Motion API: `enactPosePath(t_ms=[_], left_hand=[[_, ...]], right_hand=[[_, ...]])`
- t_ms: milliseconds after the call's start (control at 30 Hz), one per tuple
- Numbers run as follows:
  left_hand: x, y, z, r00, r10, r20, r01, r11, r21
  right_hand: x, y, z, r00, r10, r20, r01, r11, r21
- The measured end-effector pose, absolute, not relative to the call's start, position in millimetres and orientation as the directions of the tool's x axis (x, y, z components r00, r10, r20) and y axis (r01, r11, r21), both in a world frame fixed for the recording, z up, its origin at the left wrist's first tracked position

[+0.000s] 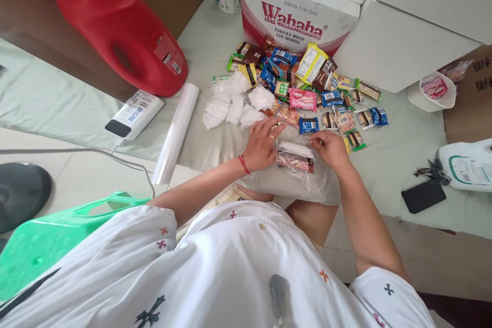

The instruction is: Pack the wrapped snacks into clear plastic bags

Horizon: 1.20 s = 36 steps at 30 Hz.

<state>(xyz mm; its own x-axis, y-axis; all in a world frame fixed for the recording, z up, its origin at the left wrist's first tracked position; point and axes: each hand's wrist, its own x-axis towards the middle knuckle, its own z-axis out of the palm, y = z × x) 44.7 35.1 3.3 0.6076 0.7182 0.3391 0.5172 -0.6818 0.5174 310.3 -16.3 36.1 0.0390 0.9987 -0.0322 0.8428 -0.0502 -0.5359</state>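
Near the front edge of the cloth-covered table, a clear plastic film is spread under a reddish-brown wrapped snack. My left hand lies on the film at the snack's left, palm down with its fingers spread. On the right, my right hand pinches the film's upper edge between thumb and fingertips. Just beyond my hands is a pile of small packaged snacks, among them a pink packet, a blue packet and a yellow packet. Crumpled clear plastic bundles sit left of the pile.
A Wahaha carton stands behind the pile. To the left are a red jug, a white roll and a white device. At right are a cup, a black phone, keys and a white bottle.
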Motion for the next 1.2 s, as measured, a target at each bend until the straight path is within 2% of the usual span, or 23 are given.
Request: enactPosePath(t_ms=[67, 167, 267, 367, 500, 600, 733, 833, 1067, 1200], left_hand=[[51, 46, 11, 0.663, 0.652, 0.367, 0.456, -0.741, 0.493], [51, 58, 15, 0.78, 0.548, 0.303, 0.365, -0.791, 0.491], [43, 63, 11, 0.851, 0.491, 0.186, 0.338, -0.783, 0.522], [33, 61, 5, 0.884, 0.444, 0.145, 0.306, -0.784, 0.54], [23, 58, 1, 0.869, 0.421, 0.262, 0.242, -0.821, 0.517], [14, 53, -1, 0.884, 0.371, 0.286, 0.194, -0.846, 0.497], [-1, 48, -8, 0.94, 0.26, 0.221, 0.08, -0.797, 0.599], [-8, 47, -9, 0.957, 0.205, 0.207, 0.019, -0.753, 0.657], [-1, 26, 11, 0.95, 0.209, 0.232, 0.066, -0.86, 0.506], [5, 5, 5, 0.918, 0.262, 0.3, 0.133, -0.912, 0.388]], right_hand=[[307, -26, 43, -0.058, 0.995, 0.086, 0.83, 0.095, -0.549], [305, -48, 48, -0.214, 0.956, 0.199, 0.821, 0.286, -0.494], [307, -74, 42, -0.275, 0.934, 0.226, 0.835, 0.349, -0.425], [308, -96, 29, -0.258, 0.933, 0.249, 0.854, 0.341, -0.392], [305, -111, 14, -0.224, 0.939, 0.262, 0.892, 0.306, -0.333], [303, -117, 9, -0.203, 0.961, 0.19, 0.918, 0.254, -0.304], [302, -126, 8, -0.143, 0.989, 0.047, 0.942, 0.15, -0.3], [303, -133, 7, -0.101, 0.995, 0.023, 0.953, 0.103, -0.283], [298, -137, 11, -0.076, 0.997, 0.016, 0.954, 0.078, -0.289], [299, -140, 22, -0.076, 0.997, 0.029, 0.913, 0.081, -0.401]])
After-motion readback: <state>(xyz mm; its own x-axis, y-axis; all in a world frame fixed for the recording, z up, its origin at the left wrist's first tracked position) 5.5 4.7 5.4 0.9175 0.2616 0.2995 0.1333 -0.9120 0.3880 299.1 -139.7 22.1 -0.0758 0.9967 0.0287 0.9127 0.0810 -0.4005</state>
